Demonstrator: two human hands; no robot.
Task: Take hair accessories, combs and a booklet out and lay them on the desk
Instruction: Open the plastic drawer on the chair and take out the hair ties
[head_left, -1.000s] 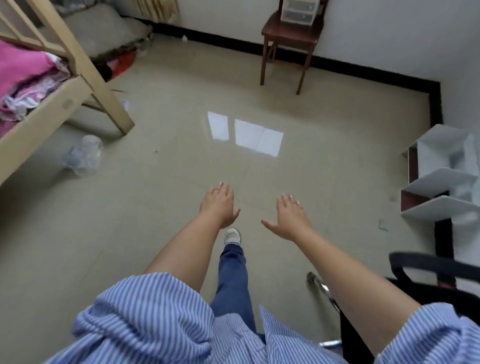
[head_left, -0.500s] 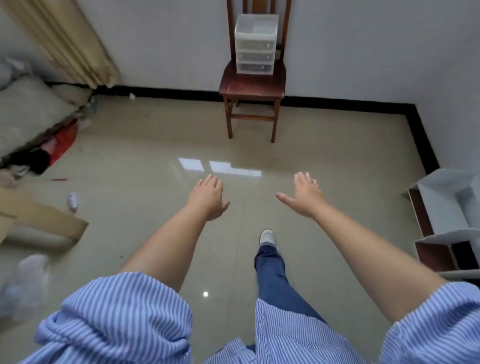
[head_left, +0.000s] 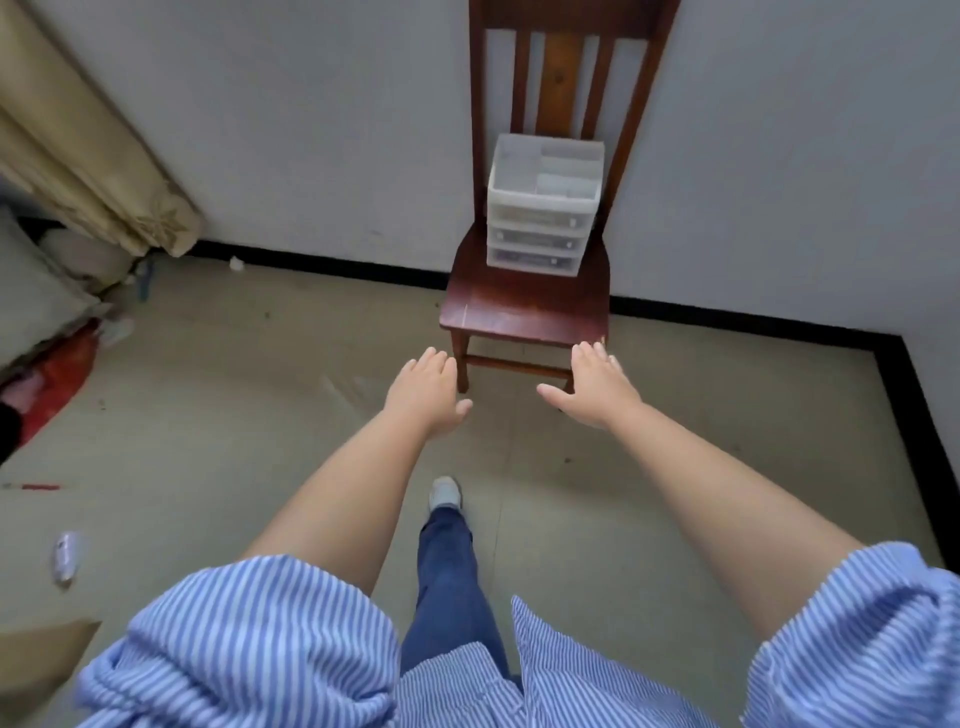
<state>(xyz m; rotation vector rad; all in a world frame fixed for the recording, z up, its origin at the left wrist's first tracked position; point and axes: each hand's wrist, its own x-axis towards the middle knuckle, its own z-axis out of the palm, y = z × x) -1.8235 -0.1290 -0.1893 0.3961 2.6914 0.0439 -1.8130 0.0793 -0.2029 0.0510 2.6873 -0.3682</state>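
Note:
A small white plastic drawer unit (head_left: 540, 228) with three shut drawers and an open top tray stands on the seat of a dark wooden chair (head_left: 519, 306) against the wall. Its contents are too blurred to make out. My left hand (head_left: 428, 395) and my right hand (head_left: 597, 389) are stretched forward, palms down, fingers apart, holding nothing. Both hover just short of the chair's front edge, the right one nearest its front right corner. No hair accessories, combs or booklet are visible.
A beige curtain (head_left: 88, 171) hangs at the left, with bedding and a red bag (head_left: 62, 374) on the floor below. A crumpled wrapper (head_left: 65, 556) lies on the tiled floor (head_left: 234, 415). A black skirting runs along the walls. My foot (head_left: 445, 491) steps forward.
The view has swung from the open floor towards the chair, which is now much closer. Both hands have stayed raised and open, now reaching near the seat's front edge.

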